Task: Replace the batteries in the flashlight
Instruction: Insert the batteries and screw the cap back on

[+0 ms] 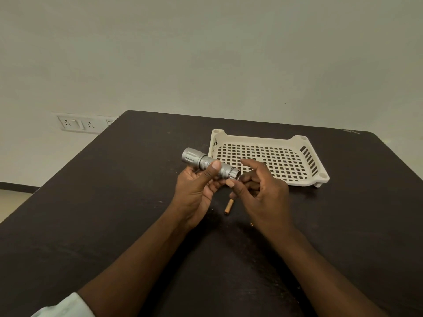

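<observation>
Dark table (114, 213) carries a cream perforated tray (270, 143), nothing visible in it; in front of that, a silver flashlight (207, 162) is held above the tabletop, tail end open and capless, one copper-coloured battery (229, 207) lying below the hands — so, by my reading, opening is done, while loading fresh cells and recapping remain. Left hand (196, 188) wraps the barrel, thumb on top. Right hand (263, 191) sits at the open end, fingers loosely curled; whether they pinch anything, cannot tell.
</observation>
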